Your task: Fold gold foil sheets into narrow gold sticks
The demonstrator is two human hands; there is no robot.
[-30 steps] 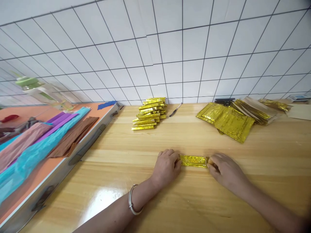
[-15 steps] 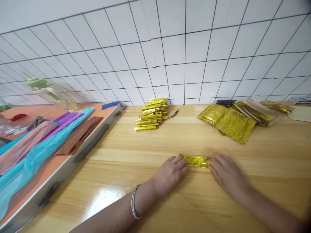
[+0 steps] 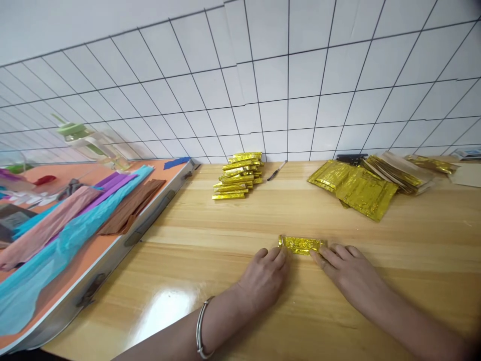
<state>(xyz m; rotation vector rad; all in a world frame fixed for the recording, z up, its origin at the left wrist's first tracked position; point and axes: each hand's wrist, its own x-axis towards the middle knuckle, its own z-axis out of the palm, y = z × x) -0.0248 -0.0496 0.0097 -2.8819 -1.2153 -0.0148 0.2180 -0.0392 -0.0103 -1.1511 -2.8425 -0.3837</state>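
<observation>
A strip of folded gold foil paper lies flat on the wooden table in front of me. My left hand, with a silver bangle on its wrist, has its curled fingers on the strip's lower left end. At the right end, the fingers and thumb of my right hand close on the lower edge. Parts of both ends are hidden under the fingertips. Beyond the hands stands a pile of narrow folded gold foil strips. Flat gold foil sheets lie farther right.
A pen rests by the tiled wall. More foil-and-paper sheets are stacked at the back right. On the left, a raised-edge orange surface carries turquoise crepe paper, brown crepe paper and a green-lidded bottle.
Both hands have shifted slightly on the foil strip, fingertips now along its lower edge, so more of its left end shows. The whole view has moved a little.
</observation>
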